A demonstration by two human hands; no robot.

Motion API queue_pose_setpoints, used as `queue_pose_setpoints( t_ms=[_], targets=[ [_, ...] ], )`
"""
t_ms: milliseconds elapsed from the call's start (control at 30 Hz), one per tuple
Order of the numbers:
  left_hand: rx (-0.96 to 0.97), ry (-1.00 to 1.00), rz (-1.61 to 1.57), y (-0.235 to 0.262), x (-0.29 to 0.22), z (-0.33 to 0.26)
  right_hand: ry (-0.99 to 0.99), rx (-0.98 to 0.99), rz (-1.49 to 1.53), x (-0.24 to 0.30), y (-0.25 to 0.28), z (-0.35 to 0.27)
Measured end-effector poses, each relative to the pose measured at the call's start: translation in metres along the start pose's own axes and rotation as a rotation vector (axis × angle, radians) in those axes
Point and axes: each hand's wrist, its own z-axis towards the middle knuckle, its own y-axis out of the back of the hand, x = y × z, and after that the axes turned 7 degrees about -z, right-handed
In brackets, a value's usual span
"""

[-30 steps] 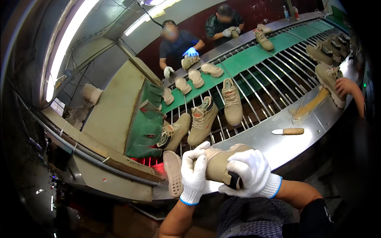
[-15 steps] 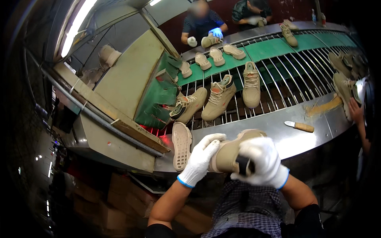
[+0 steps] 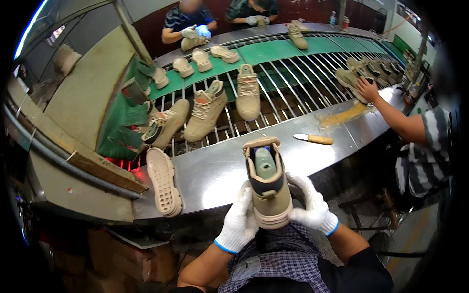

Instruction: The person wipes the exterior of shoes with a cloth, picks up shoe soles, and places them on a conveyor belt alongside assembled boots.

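A tan boot [image 3: 270,201] with a dark collar is between my gloved hands at the metal table edge, heel toward me, with a green last [image 3: 265,165] inside. My left hand [image 3: 242,215] presses along its left side near the sole. On the right, my right hand [image 3: 310,204] grips the heel area, thumb by the pale sole and fingers partly hidden behind the boot. A loose beige outsole [image 3: 164,181] lies on the table left of my hands. Beyond the boot rests a short knife [image 3: 316,139] with a wooden handle.
Several laced boots [image 3: 205,110] stand on the metal bar rack [image 3: 273,97]. Loose soles [image 3: 201,59] line the green belt [image 3: 273,51]. A person at right [image 3: 415,128] handles another boot; two people [image 3: 188,24] work across the line. A panelled housing [image 3: 73,180] borders the left.
The boot has turned from lying sideways to heel toward me, its opening now visible. My right hand has shifted from the collar to the heel's right side. The view has swung right.
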Motion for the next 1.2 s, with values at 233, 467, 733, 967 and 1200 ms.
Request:
queue_pose_setpoints(
  t_ms=[233,467,733,967,1200],
  targets=[
    [0.101,-0.077,0.516,0.022,0.066,0.012,-0.291,-0.360,0.403,-0.031,-0.013,-0.072],
    [0.151,0.010,0.592,0.043,0.013,0.041,-0.450,-0.445,0.941,-0.011,0.042,-0.001],
    [-0.497,-0.830,1.229,0.147,-0.066,0.032,-0.143,-0.783,0.344,-0.130,0.234,0.208],
    [-0.700,-1.112,1.646,0.156,-0.067,0.027,-0.038,-0.364,-0.576,-0.118,0.086,0.303],
    [-0.602,-0.824,1.834,0.148,-0.074,0.019,-0.250,-0.179,-0.567,-0.133,-0.011,0.410]
  ],
)
